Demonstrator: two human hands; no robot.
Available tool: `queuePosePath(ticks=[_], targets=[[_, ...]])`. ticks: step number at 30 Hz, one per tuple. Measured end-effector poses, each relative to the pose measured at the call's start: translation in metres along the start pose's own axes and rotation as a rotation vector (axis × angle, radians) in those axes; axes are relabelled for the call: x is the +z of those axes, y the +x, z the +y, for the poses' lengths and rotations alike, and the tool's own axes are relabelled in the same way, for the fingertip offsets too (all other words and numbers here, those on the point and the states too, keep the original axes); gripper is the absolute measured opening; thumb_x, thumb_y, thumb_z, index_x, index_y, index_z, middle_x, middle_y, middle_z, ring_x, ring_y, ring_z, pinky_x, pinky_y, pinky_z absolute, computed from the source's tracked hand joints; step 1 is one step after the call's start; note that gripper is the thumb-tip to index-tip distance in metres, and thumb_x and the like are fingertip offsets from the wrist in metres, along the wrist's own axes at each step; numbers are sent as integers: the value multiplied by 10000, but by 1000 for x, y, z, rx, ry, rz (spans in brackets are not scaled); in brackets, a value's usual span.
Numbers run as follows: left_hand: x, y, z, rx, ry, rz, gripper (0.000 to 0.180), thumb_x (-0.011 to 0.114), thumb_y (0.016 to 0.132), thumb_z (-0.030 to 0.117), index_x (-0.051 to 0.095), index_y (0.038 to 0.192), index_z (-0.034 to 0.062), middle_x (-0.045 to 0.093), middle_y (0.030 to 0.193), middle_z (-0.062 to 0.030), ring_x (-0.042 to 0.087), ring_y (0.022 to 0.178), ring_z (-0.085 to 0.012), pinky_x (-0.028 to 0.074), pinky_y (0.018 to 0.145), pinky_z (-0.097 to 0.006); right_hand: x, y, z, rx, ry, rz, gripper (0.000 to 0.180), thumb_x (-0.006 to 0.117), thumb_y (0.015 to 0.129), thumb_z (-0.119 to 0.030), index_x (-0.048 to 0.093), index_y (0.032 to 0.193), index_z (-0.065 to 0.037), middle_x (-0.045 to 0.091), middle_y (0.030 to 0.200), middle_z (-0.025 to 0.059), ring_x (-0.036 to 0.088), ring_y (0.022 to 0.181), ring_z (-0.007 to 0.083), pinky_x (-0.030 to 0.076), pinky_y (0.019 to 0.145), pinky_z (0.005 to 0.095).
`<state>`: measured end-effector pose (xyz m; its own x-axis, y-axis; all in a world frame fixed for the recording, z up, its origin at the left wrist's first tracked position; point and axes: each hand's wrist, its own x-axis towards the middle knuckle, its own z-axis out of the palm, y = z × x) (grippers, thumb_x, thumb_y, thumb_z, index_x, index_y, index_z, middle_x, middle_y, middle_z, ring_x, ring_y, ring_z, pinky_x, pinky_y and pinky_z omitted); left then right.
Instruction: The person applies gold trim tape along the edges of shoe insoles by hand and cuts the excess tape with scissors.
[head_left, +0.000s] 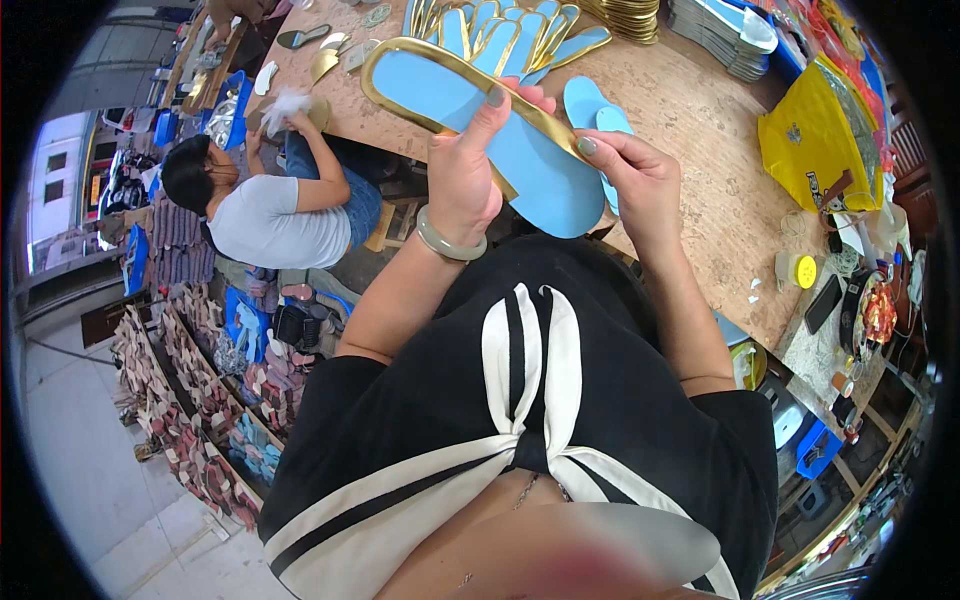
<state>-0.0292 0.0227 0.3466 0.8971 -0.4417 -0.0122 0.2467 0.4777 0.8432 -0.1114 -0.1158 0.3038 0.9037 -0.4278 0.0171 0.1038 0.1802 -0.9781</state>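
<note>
A light blue shoe insole (545, 165) with a shiny gold edging strip (535, 112) is held up over the table's near edge. My left hand (465, 170) grips it around the middle, thumb on top and fingertips showing at the far side. The gold runs around the upper-left end and along the far side; the lower-right end shows bare blue at its rim. There my right hand (640, 185) pinches the strip at the insole's edge between thumb and forefinger. Just beyond lie loose plain blue insoles (590, 105), and behind them a pile of gold-edged blue insoles (500, 35).
The wooden table (715, 170) carries a yellow bag (800, 140), a stack of grey soles (715, 40), a yellow-lidded jar (803, 270) and a phone (823, 303). To the left a co-worker (275, 225) sits handling something white, near racks of shoe parts (195, 390).
</note>
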Motion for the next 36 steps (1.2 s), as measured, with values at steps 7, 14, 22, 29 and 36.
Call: queuePosePath(ticks=[7, 14, 22, 29, 36], targets=[[6, -4, 10, 8, 49, 10, 333, 568, 897, 222, 512, 1095, -39, 624, 964, -156, 619, 924, -251, 503, 828, -371, 4, -5, -12, 18, -57, -7, 149, 665, 815, -109, 692, 906, 6, 663, 790, 35, 577, 714, 71, 467, 659, 204], [2, 0, 1, 58, 102, 39, 282, 582, 886, 162, 547, 1059, -58, 645, 920, -140, 632, 870, -212, 507, 797, -331, 10, 7, 2, 2, -175, -39, 188, 664, 821, -183, 690, 874, -3, 634, 720, 17, 535, 645, 50, 434, 573, 203], [-21, 17, -10, 93, 294, 34, 230, 582, 874, 89, 577, 1059, -47, 657, 926, -122, 628, 838, -166, 509, 771, -288, 22, 42, 27, 173, -317, -219, 215, 678, 807, -222, 687, 852, -11, 607, 656, 5, 487, 581, 42, 388, 501, 228], [-66, 32, -5, -321, 184, -447, 449, 494, 916, 163, 388, 1318, -8, 477, 1299, -102, 464, 1190, -205, 374, 1003, -346, 24, 53, 35, 310, 126, -263, 194, 671, 802, -198, 694, 895, -30, 585, 662, -34, 471, 581, 18, 346, 505, 176], [-87, 57, -4, -600, 199, -461, 452, 468, 909, 143, 360, 1318, -16, 523, 1230, -184, 551, 1095, -253, 450, 934, -354, -24, 60, 51, 374, 46, -369, 354, 571, 858, -229, 586, 1158, -42, 548, 663, -46, 476, 558, 31, 335, 491, 175]])
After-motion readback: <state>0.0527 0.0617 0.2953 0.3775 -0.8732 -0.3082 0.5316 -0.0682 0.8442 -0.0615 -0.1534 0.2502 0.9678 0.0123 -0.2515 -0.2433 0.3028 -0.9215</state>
